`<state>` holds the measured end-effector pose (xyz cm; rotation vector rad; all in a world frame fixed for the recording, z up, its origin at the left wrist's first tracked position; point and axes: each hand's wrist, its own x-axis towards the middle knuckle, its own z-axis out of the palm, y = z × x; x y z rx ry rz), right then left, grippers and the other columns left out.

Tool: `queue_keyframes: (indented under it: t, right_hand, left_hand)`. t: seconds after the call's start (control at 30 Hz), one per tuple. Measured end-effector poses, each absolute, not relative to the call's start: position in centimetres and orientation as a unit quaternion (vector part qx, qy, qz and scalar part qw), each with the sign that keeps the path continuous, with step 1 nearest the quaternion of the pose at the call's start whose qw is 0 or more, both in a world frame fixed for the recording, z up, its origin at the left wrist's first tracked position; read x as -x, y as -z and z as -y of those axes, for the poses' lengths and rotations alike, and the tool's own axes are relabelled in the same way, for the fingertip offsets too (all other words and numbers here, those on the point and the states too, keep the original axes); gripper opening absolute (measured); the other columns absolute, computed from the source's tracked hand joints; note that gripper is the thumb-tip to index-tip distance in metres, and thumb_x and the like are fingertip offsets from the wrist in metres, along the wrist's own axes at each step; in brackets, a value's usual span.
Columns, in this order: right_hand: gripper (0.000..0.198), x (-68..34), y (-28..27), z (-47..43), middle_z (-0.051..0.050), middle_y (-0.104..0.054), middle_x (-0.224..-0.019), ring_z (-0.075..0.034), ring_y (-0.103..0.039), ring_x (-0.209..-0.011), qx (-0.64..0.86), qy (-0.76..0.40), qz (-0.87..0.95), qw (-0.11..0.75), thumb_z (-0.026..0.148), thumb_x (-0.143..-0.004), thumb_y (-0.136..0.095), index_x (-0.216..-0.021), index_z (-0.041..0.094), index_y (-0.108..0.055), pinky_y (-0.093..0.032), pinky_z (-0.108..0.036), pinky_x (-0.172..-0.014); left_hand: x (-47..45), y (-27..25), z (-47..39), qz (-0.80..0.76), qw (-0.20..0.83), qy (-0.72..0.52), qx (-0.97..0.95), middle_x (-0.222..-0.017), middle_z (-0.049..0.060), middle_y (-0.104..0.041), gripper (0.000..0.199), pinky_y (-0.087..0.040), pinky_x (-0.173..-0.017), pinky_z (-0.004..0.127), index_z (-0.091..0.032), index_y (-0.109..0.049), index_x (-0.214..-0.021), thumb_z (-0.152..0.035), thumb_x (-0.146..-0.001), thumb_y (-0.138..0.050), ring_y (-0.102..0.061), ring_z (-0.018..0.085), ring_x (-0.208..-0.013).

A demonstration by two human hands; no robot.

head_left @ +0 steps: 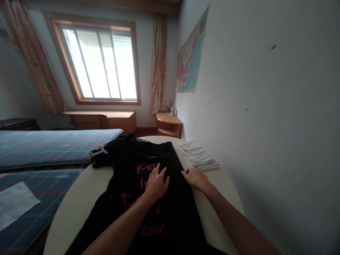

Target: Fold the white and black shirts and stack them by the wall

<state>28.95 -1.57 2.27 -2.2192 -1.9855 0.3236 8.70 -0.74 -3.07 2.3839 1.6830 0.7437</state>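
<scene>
A black T-shirt with pink lettering lies spread over a round white table, its lower part running out of view toward me. My left hand rests on the printed middle of it, fingers spread and nothing held. At the shirt's right edge, my right hand is closed, thumb and fingertips pinching the black cloth. Just beyond that hand sits a folded stack of white cloth. Behind the shirt on the left is a bunched dark garment with grey and yellow parts.
Two beds with blue plaid covers stand to the left, a white sheet lying on the nearer one. A white wall runs close along the table's right side. A wooden corner shelf and a desk stand at the back.
</scene>
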Motion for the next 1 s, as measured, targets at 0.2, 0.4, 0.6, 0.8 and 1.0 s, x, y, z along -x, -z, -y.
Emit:
queue_keyframes:
  t: [0.2,0.4,0.6,0.8,1.0]
  right_hand:
    - [0.045,-26.6,-2.3,-3.3,-0.019,-0.070,-0.111,-0.029,-0.066,-0.106,0.752,-0.060,0.648,0.101,0.047,-0.097,-0.041,-0.115,0.013,-0.065,-0.047,-0.035,-0.086]
    - [0.044,-24.8,-2.0,-7.8,-0.017,-0.066,-0.119,-0.027,-0.064,-0.109,0.745,-0.038,0.655,0.118,0.036,-0.099,-0.041,-0.138,0.015,-0.047,-0.045,-0.034,-0.090]
    - [0.042,-24.2,-1.2,-10.8,-0.018,-0.065,-0.119,-0.026,-0.063,-0.109,0.764,-0.026,0.636,0.104,0.013,-0.096,-0.030,-0.129,0.014,-0.056,-0.046,-0.036,-0.090]
    - [0.037,-21.7,-1.4,-12.9,-0.022,-0.054,-0.133,-0.030,-0.050,-0.125,0.755,0.022,0.645,0.117,0.021,-0.097,-0.035,-0.123,0.011,-0.059,-0.041,-0.041,-0.099]
    - [0.048,-19.2,-1.6,-15.1,-0.019,-0.064,-0.119,-0.031,-0.060,-0.112,0.739,0.007,0.664,0.116,0.046,-0.088,-0.058,-0.122,0.012,-0.059,-0.045,-0.040,-0.093]
  left_hand:
    - [-8.2,2.2,0.6,-0.568,0.049,-0.221,-0.791,-0.145,0.014,-0.050,0.047,-0.037,-0.108,0.045,-0.016,-0.057,-0.135,-0.035,-0.093,-0.047,-0.045,0.030,-0.132]
    - [-7.1,2.2,-0.2,-0.536,0.044,-0.224,-0.813,-0.140,0.011,-0.055,0.045,-0.039,-0.104,0.045,-0.018,-0.059,-0.132,-0.030,-0.091,-0.049,-0.048,0.030,-0.127]
    - [-6.8,2.6,-0.4,-0.533,0.055,-0.245,-0.808,-0.139,0.009,-0.056,0.046,-0.037,-0.106,0.045,-0.022,-0.055,-0.136,-0.031,-0.091,-0.049,-0.048,0.028,-0.126]
    - [-6.9,2.6,-0.4,-0.525,0.060,-0.252,-0.811,-0.137,0.007,-0.058,0.048,-0.028,-0.113,0.048,-0.023,-0.055,-0.137,-0.033,-0.090,-0.050,-0.046,0.029,-0.128]
    - [-6.7,2.6,-0.4,-0.521,0.085,-0.257,-0.809,-0.140,0.007,-0.056,0.050,-0.033,-0.112,0.045,-0.021,-0.054,-0.138,-0.031,-0.089,-0.049,-0.045,0.029,-0.131]
